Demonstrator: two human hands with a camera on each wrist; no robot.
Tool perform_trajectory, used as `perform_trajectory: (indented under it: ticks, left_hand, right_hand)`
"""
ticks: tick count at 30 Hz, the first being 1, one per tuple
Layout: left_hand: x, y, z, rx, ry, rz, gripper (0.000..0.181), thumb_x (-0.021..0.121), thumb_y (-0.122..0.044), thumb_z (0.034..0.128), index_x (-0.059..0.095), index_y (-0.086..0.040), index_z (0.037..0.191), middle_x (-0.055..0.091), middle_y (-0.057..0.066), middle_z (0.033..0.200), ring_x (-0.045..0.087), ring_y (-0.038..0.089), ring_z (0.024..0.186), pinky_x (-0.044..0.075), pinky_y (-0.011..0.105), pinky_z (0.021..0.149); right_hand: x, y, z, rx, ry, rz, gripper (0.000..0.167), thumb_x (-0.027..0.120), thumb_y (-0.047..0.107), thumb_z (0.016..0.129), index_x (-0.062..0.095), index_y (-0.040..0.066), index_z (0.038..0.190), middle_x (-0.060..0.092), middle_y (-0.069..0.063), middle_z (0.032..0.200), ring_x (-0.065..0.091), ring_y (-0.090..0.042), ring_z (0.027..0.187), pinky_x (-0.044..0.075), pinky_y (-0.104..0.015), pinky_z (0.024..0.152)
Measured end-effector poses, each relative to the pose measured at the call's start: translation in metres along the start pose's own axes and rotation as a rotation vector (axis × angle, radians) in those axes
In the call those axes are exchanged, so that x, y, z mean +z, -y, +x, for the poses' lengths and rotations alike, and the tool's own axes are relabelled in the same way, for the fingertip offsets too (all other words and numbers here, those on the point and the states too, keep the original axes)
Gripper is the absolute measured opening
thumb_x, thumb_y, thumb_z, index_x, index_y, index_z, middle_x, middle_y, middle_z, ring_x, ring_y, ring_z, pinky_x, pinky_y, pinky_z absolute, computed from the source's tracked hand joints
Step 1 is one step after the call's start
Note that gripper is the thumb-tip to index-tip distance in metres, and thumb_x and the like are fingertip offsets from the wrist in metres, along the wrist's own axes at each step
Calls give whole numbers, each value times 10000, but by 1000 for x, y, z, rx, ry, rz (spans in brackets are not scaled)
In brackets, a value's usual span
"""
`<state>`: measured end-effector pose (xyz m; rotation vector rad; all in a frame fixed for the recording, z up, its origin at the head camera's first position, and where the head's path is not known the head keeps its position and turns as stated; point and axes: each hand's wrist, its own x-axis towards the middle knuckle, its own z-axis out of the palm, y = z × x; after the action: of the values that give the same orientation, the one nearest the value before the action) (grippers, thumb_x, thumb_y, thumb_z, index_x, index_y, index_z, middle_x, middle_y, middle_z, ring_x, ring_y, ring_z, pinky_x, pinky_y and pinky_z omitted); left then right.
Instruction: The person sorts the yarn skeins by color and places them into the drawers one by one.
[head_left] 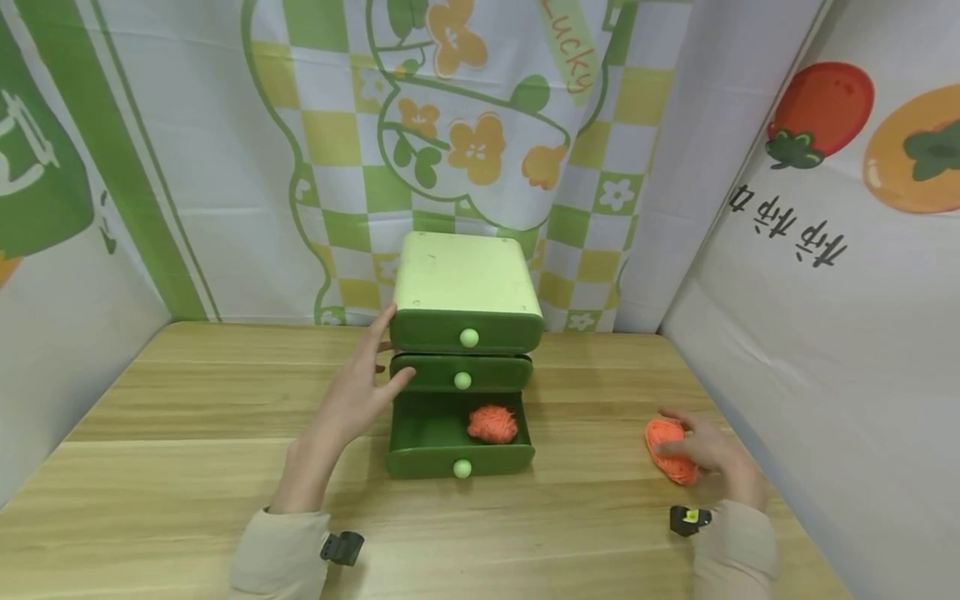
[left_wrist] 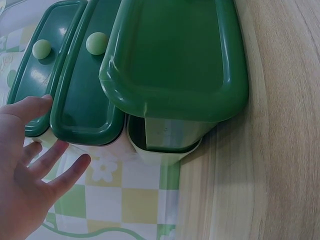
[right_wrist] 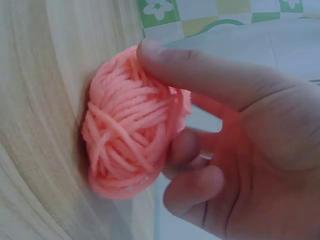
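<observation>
A small drawer cabinet point(head_left: 468, 275) with a pale green top and dark green drawer fronts stands at the table's middle. Its bottom drawer point(head_left: 461, 461) is pulled out, and an orange ball of yarn point(head_left: 492, 424) lies inside, toward the right. My left hand point(head_left: 358, 396) rests at the cabinet's left side, fingers spread and thumb near the middle drawer point(head_left: 435, 375); it holds nothing. On the table to the right, my right hand point(head_left: 705, 446) grips a second orange ball of yarn point(right_wrist: 127, 127) between thumb and curled fingers. Part of that ball is hidden behind the thumb.
The wooden table point(head_left: 210, 467) spreads to both sides of the cabinet. Behind it hangs a checked, flowered curtain point(head_left: 337, 137). A white wall covering point(head_left: 810, 333) with printed fruit borders the right side, close to my right hand.
</observation>
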<state>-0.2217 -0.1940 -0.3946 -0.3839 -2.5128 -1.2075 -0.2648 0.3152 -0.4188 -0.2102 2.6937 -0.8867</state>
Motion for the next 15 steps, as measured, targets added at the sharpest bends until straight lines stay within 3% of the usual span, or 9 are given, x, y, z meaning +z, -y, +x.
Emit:
perform_trajectory:
  ticks: [3, 8, 15]
  left_hand:
    - [0, 0, 0, -1, 0, 2, 918, 653, -202, 970, 6, -372, 1597, 155, 61, 1665, 508, 356, 1318, 526, 522, 987]
    - [0, 0, 0, -2, 3, 7, 918, 654, -210, 970, 3, -375, 1597, 163, 70, 1662, 511, 354, 1316, 532, 514, 980]
    - [0, 1, 0, -1, 1, 0, 915, 651, -203, 971, 6, -373, 1597, 161, 69, 1662, 507, 357, 1318, 527, 524, 984]
  right_hand:
    - [0, -2, 1, -49, -5, 3, 748, 732, 150, 877, 353, -162, 1440, 523, -371, 1303, 592, -298, 1030, 522, -291, 770]
    - [2, -6, 5, -74, -17, 31, 642, 709, 65, 875, 411, -213, 1372, 619, -301, 1158, 608, -191, 871, 541, -289, 702]
    - [5, -8, 8, -48, -70, 7, 584, 707, 65, 881, 473, -173, 1360, 628, -289, 1171, 589, -168, 812, 524, -286, 665]
